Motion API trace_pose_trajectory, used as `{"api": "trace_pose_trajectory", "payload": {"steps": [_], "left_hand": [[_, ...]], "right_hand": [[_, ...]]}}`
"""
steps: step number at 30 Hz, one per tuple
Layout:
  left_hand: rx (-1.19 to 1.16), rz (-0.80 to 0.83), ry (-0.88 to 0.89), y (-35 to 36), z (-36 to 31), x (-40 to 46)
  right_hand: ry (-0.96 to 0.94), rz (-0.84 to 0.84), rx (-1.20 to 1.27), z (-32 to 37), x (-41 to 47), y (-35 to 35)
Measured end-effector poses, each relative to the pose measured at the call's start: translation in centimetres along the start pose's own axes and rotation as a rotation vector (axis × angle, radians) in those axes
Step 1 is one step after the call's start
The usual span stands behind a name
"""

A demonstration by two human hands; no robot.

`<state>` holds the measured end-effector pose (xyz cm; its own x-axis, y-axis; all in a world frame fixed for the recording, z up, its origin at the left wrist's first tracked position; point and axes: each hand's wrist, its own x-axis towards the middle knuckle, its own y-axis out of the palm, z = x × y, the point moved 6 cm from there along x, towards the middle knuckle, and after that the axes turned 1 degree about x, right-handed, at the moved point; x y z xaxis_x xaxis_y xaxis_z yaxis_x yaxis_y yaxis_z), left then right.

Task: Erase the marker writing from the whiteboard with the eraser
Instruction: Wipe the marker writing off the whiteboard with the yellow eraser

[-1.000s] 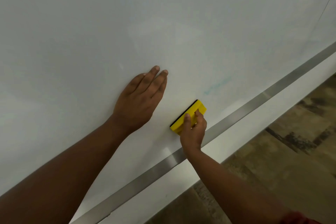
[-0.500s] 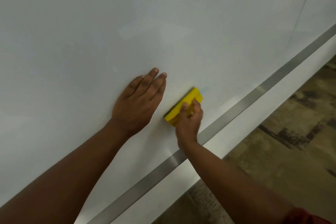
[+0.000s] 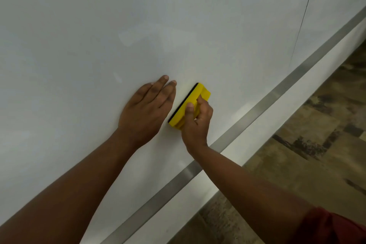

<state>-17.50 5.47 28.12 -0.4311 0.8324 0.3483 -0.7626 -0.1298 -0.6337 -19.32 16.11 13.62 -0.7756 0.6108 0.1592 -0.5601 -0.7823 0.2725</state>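
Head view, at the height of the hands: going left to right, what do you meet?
Bare whiteboard → left hand, flat on the board → yellow eraser → right hand gripping it → metal strip → floor.

Leftward travel of the eraser (image 3: 195, 99) is blocked by the left hand (image 3: 145, 112) pressed flat just beside it; bare whiteboard (image 3: 178, 25) is left far and right, bounded near by the metal strip (image 3: 247, 119).
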Motion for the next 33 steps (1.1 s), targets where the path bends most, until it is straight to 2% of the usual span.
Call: {"api": "trace_pose_trajectory", "payload": {"steps": [3, 4, 6, 7, 8, 9, 11, 13, 14, 16, 18, 19, 20, 23, 27, 33], "left_hand": [[-0.068, -0.001, 0.027, -0.3, -0.2, 1.8], [-0.08, 0.005, 0.037, -0.5, -0.2, 2.2], [-0.087, 0.01, 0.058, -0.6, -0.1, 2.6], [-0.089, 0.024, 0.066, -0.7, -0.2, 2.7], [-0.092, 0.045, 0.066, -0.6, -0.3, 2.6], [-0.091, 0.063, 0.059, -0.5, -0.3, 2.7], [-0.079, 0.083, 0.053, -0.2, -0.3, 2.9], [-0.064, 0.099, 0.065, -0.2, -0.5, 3.1], [-0.061, 0.101, 0.072, -0.3, -0.6, 3.0], [-0.044, 0.106, 0.079, -0.4, -0.5, 2.8], [-0.018, 0.092, 0.08, -0.9, 0.0, 2.8], [-0.009, 0.081, 0.079, -1.2, 0.4, 2.7], [0.001, 0.072, 0.075, -1.5, 0.8, 2.8], [0.026, 0.028, 0.033, -2.8, 2.7, 3.1], [0.035, -0.092, -0.09, -6.3, 7.0, 3.3], [0.024, -0.284, -0.304, -11.9, 13.3, 1.9]], "right_hand": [[-0.069, -0.003, -0.135, -1.6, 1.4, -1.8], [0.026, -0.047, -0.173, -3.0, 2.0, -3.2], [0.36, -0.16, -0.2, -5.9, 3.0, -6.1], [0.468, -0.181, -0.205, -6.2, 3.5, -6.7], [0.458, -0.165, -0.179, -5.5, 4.0, -6.3], [0.362, -0.118, -0.131, -4.1, 4.6, -5.2], [0.081, 0.011, -0.079, -0.6, 4.5, -2.6], [-0.112, 0.113, -0.127, 1.1, 3.6, -1.7], [-0.15, 0.118, -0.166, 0.6, 3.6, -2.2], [-0.054, 0.058, -0.212, -1.2, 4.3, -4.2], [0.216, -0.032, -0.205, -2.5, 4.8, -5.7], [0.263, -0.05, -0.195, -2.1, 4.8, -5.5], [0.209, -0.039, -0.179, -0.4, 4.9, -4.8], [-0.116, 0.05, -0.133, 7.4, 5.2, -1.0], [-0.423, 0.163, -0.243, 16.7, 4.7, 2.8], [-0.86, 0.408, -0.438, 23.6, 0.8, 6.9]]}}
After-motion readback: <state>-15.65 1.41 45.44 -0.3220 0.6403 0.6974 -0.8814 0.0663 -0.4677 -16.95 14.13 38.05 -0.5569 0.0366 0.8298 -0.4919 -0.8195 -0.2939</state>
